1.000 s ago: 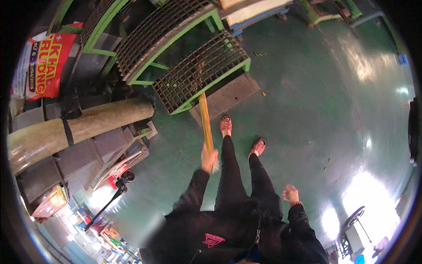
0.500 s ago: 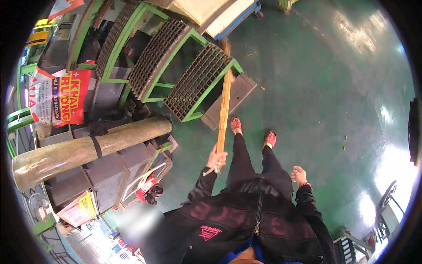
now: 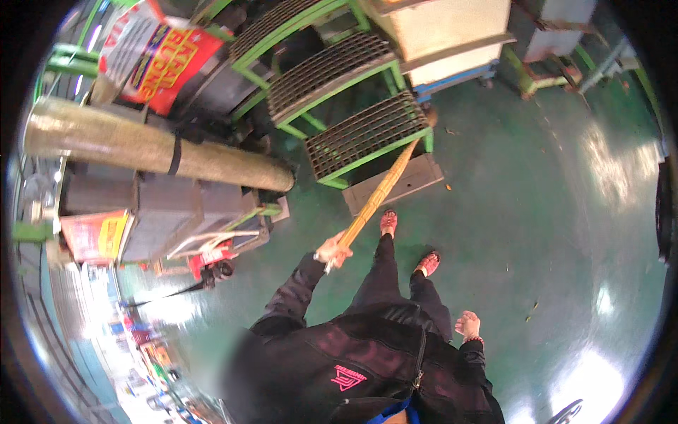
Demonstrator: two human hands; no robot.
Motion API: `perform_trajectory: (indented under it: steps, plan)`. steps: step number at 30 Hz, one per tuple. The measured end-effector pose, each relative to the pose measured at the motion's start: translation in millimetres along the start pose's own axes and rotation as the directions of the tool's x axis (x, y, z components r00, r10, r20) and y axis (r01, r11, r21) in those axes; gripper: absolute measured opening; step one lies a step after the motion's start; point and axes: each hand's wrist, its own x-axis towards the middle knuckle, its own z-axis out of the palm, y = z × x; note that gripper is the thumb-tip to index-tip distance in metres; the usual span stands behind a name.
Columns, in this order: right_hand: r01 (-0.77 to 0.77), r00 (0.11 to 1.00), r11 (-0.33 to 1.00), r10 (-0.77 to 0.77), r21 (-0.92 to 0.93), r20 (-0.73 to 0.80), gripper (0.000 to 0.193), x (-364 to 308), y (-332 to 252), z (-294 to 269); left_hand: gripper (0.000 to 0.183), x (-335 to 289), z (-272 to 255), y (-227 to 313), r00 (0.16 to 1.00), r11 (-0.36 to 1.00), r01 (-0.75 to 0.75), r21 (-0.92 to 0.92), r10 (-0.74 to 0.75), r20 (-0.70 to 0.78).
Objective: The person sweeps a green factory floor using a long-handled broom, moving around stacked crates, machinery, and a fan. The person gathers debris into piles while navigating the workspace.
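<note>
My left hand [image 3: 333, 251] is wrapped round the end of a long yellow straw broom [image 3: 385, 185]. The broom slants away from me, and its far end reaches behind the lowest tread of a green-framed step stand [image 3: 371, 134], where the brush is mostly hidden. Beside my right thigh hangs my right hand [image 3: 467, 324], its fingers curled in and nothing visible in them. A red bracelet [image 3: 474, 340] circles that wrist.
A grey block [image 3: 395, 185] lies on the green floor [image 3: 515, 233] before the steps. On the left, a long tan roll [image 3: 226, 164] rests across grey cabinets [image 3: 166, 212]. A cream box on a blue wheeled base [image 3: 458, 73] stands behind. Small yellow bits [image 3: 532, 309] dot the floor.
The view has turned, so the steps and roll sit farther right. My left hand has swung outward from my body, and the broom now leans more to the right. My right hand stays low.
</note>
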Motion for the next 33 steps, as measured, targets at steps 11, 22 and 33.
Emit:
perform_trajectory:
  steps: [11, 22, 33]
  plan:
    - [0.214, 0.973, 0.912, -0.167, -0.351, 0.16, 0.02, 46, -132, 46, 0.069, -247, 74, -160, 0.712, 0.873, 0.352, 0.338, -0.015, -0.702]
    - [0.226, 0.974, 0.933, -0.22, -0.282, 0.054, 0.018, 10, -96, 39, 0.018, -200, -139, -265, 0.66, 0.273, -0.611, -0.743, -0.342, -0.669]
    - [0.057, 0.998, 0.839, -0.066, -0.541, 0.003, 0.015, -56, 7, 186, 0.023, -101, -220, -184, 0.886, 0.397, -0.314, -0.862, -0.204, -0.417]
